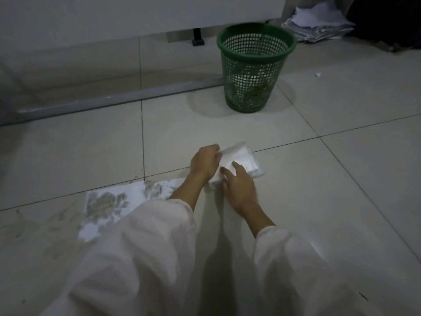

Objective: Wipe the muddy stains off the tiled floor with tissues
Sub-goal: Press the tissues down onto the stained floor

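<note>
At frame centre, left hand (205, 161) pinches tissues (239, 164), right hand (239, 190) presses flat; muddy stains (102, 204) lower left remain.

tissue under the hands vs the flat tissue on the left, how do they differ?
The tissue under the hands is clean white and bunched; the left hand pinches it and the right hand rests on it. The flat tissue is spread out, mud-smeared, untouched. Both are white, on the tiled floor.
</note>
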